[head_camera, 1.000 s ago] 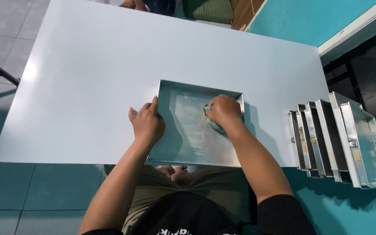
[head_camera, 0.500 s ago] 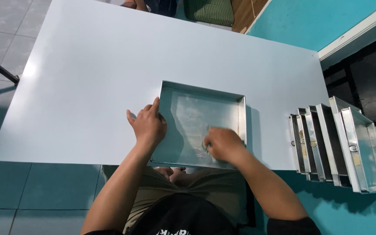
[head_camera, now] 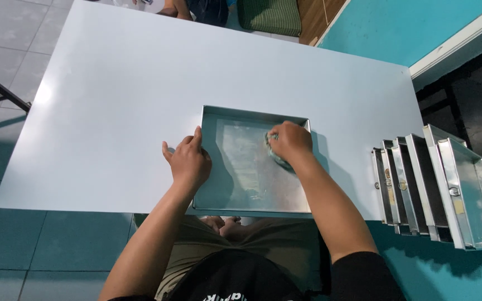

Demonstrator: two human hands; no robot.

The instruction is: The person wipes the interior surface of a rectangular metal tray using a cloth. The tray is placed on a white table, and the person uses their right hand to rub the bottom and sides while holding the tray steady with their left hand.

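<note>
1. Tray [head_camera: 235, 192]: shallow square metal pan, grey, low straight walls. Sits flat on the white table [head_camera: 112, 100] at the near edge, right in front of the person. Floor of it looks smeared/streaky, w/ a paler shiny patch down the middle.
2. Left hand [head_camera: 188, 161]: lies flat on the tray's left wall and the table beside it, fingers spread and nearly straight, nothing gripped, just pressing on the rim.
3. Right hand [head_camera: 290, 142]: inside the tray near its far right corner, fingers curled shut round a small greenish pad [head_camera: 274, 153], which touches the tray floor. Most of the pad is hidden under the hand.
4. Stack of trays [head_camera: 436, 189]: approx. five more metal pans of the same kind, standing on edge in a row, just off the table's right end.
5. Labels: small pale stickers on the stacked pans' walls, roundish or square; too small to tell more.
6. Floor is teal on the near side, grey tile at far left.
</note>
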